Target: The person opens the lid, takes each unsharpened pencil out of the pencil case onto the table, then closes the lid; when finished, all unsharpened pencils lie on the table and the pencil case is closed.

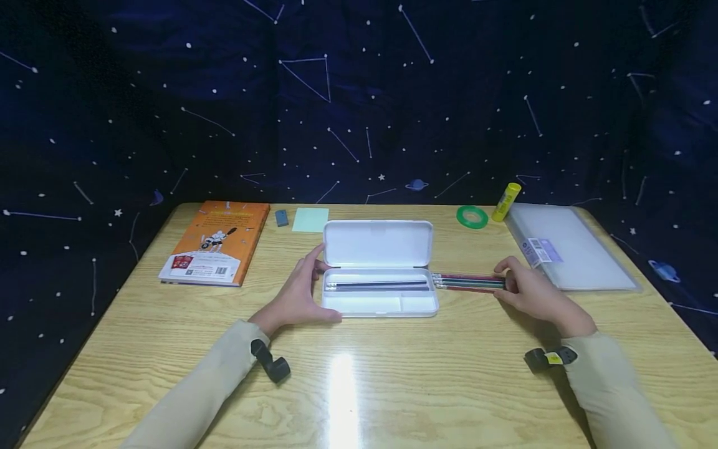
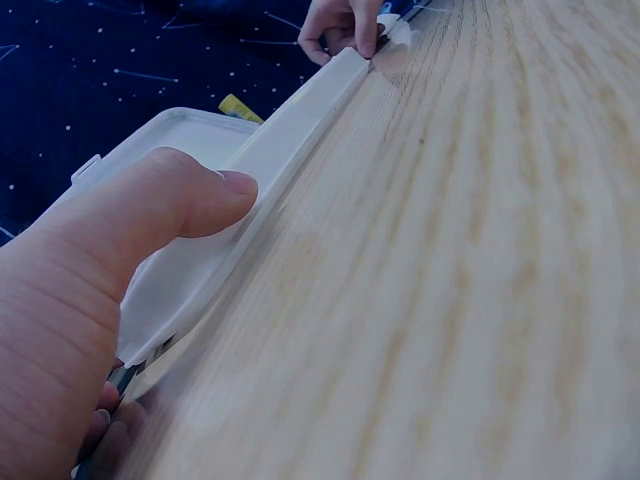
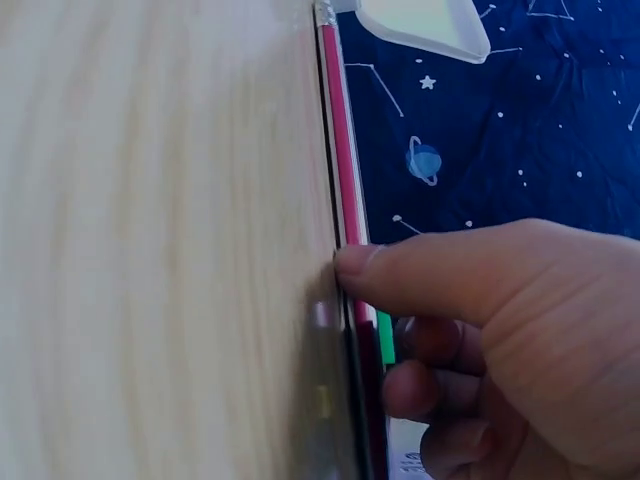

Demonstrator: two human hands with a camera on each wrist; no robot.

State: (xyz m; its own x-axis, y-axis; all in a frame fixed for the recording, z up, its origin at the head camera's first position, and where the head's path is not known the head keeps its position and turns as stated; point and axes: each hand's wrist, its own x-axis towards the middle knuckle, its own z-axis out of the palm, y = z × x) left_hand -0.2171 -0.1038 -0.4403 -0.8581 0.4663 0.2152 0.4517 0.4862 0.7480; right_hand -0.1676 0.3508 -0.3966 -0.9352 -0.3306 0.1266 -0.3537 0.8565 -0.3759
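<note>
Near side: bare worktop [image 1: 359,386] in front of pencil case [image 1: 380,293].
Far side: raised lid [image 1: 378,243] blocks.
Right: pencils [image 1: 468,282], folder [image 1: 566,246].

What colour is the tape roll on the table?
Green; the tape roll shows best in the head view.

A home study desk: a wooden table [image 1: 359,386] with a book [image 1: 215,242], glue stick [image 1: 506,201] and pencil case [image 1: 379,268], backed by a starry curtain [image 1: 359,100].
</note>
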